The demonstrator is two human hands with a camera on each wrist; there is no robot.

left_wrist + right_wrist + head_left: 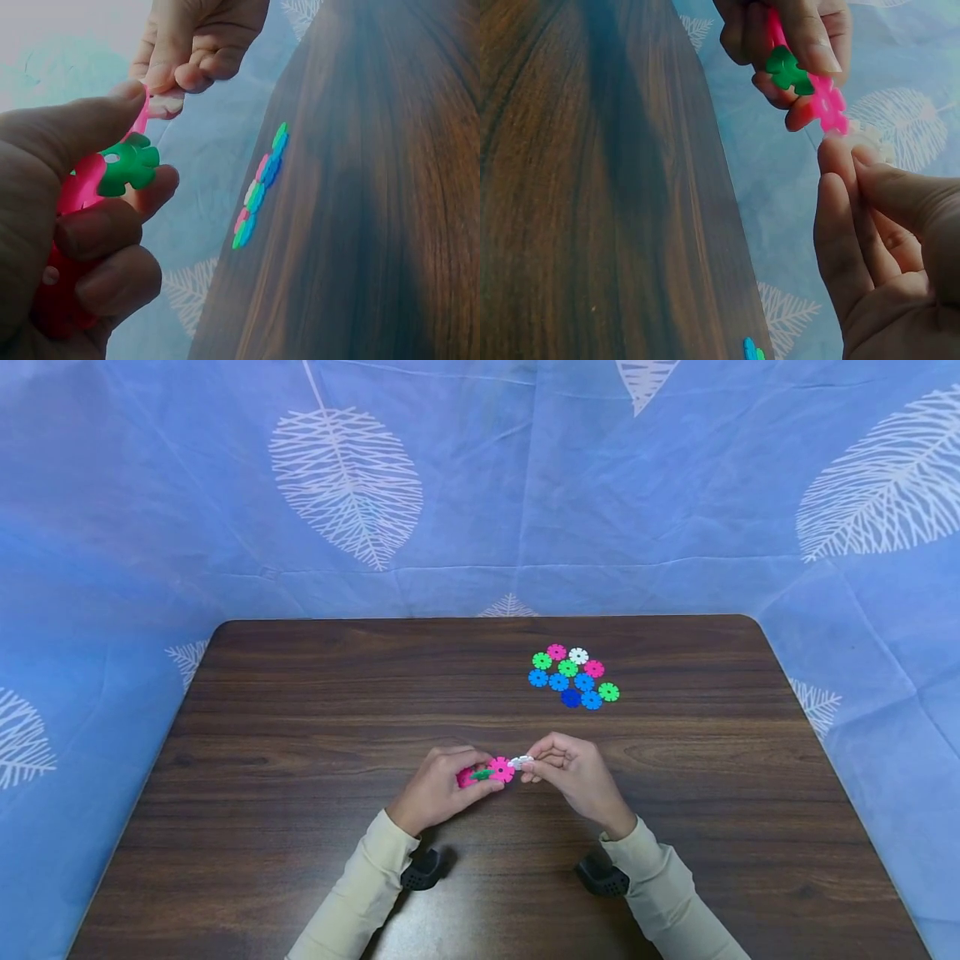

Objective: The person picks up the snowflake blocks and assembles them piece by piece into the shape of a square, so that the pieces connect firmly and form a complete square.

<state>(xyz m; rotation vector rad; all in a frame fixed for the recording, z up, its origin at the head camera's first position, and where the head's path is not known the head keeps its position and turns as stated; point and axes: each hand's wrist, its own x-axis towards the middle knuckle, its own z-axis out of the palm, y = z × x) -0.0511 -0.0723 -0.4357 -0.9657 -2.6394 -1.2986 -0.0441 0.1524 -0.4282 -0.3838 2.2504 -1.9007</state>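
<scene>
L hand (442,783): grip closed round pink/grn chain (482,775), held above worktop (300,727), approx mid. R hand (581,777): grip is a thumb + index pinch on white disc (519,762), its edge up against chain's end pink disc (501,768); can't tell if slotted in. Loose discs (567,668) (pink, white, grn, lt + dk blue) lie flat on worktop, grouped beyond hands, a bit to R.
</scene>
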